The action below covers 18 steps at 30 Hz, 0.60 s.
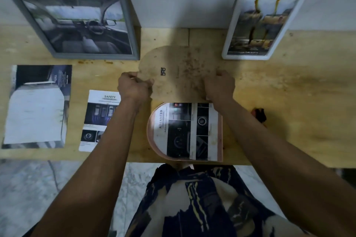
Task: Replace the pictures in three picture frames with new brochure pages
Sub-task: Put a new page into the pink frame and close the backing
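Grey frame (77,21), white frame (265,19) appear refilled, leaning on wall beyond fingers. Left hand (133,87), right hand (219,86) fingers grip arched backing board (181,71). Below fingers, pink arched frame (185,132) holds new brochure page (192,131); backing not yet fitted. Judged final stage.

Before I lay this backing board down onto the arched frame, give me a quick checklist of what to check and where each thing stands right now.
1. Both hands grip the backing board: left hand and right hand each hold an edge. Ok.
2. Brochure page lies inside the arched frame. Ok.
3. Page sits flat, without creases. Cannot tell.
4. Board's curved end on the same side as the frame's arch. Ok.
5. Board clear of the grey frame and white frame. Ok.
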{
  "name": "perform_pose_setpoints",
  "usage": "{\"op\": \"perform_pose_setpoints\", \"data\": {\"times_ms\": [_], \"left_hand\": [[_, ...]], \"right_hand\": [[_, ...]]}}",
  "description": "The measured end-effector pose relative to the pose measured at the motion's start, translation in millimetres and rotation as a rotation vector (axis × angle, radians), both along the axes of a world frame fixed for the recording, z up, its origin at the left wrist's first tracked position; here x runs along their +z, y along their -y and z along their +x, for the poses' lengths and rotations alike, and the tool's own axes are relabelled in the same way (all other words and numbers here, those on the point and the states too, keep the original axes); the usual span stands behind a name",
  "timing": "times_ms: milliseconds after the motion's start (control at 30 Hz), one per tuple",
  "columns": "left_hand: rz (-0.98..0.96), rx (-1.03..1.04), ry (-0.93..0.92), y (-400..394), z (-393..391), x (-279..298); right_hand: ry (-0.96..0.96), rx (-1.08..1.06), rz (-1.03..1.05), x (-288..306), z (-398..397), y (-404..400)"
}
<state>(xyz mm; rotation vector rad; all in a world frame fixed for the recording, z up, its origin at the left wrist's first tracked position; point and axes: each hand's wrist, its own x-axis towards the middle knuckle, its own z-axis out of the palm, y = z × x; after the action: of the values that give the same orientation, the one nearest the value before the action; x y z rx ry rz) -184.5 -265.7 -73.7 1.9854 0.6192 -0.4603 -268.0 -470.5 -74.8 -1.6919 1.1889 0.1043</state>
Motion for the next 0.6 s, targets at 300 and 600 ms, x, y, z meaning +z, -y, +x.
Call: {"op": "perform_pose_setpoints", "data": {"times_ms": [300, 600], "left_hand": [[-0.099, -0.091, 0.027, -52.7, -89.3, 4.7], [0.091, -0.416, 0.057, -67.5, -159.5, -8.1]], "right_hand": [[0.129, -0.063, 0.03, 15.5, -106.9, -50.8], [0.073, -0.022, -0.127, -2.1, -186.4, -60.6]]}}
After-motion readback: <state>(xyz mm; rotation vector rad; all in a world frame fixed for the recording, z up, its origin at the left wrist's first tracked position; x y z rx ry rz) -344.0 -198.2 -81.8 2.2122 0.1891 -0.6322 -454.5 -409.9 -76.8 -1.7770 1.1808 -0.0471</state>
